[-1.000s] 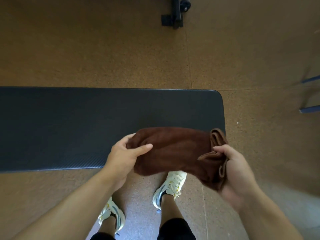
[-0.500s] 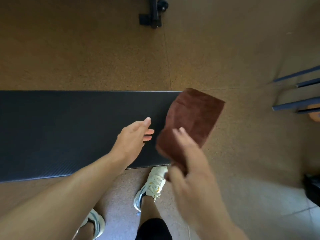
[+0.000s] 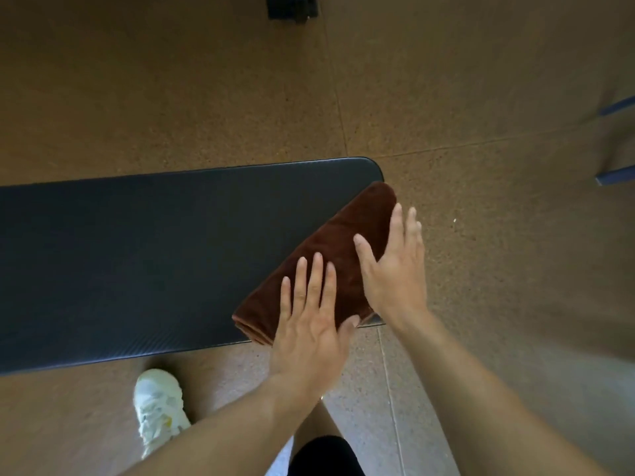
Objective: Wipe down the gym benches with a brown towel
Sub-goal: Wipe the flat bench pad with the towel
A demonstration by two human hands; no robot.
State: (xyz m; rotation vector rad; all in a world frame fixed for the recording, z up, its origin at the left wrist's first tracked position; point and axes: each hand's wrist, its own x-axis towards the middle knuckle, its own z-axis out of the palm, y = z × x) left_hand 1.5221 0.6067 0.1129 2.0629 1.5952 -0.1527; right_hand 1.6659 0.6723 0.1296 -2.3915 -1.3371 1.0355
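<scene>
At the right end of the gym bench (image 3: 154, 262), the brown towel (image 3: 330, 259) is lying folded on the dark padded surface, set diagonally, with its far corner reaching just past the pad's end edge. Both hands are resting on it. The left hand (image 3: 309, 324) is pressing flat on the towel's near end, fingers (image 3: 318, 276) straight and slightly spread, gripping nothing. The right hand (image 3: 395, 273) is lying over the towel's side nearest the bench end, fingers extended and open; whether its palm is bearing down fully cannot be told.

Handling assessment: the towel is appearing soft, light and pliable, folded into several layers, with stacked edges showing at its near corner. It is likely to bunch or unfold if pushed from one edge only. The sound hold is flat palm pressure across the middle of the fold, not a pinch at a corner.

Stage judgement: the wiping stroke is just starting from this end, and the long stretch of pad leftward of the towel is awaiting a pass. A white shoe (image 3: 158, 407) is standing on the floor (image 3: 171, 97) beside the bench's near edge.
</scene>
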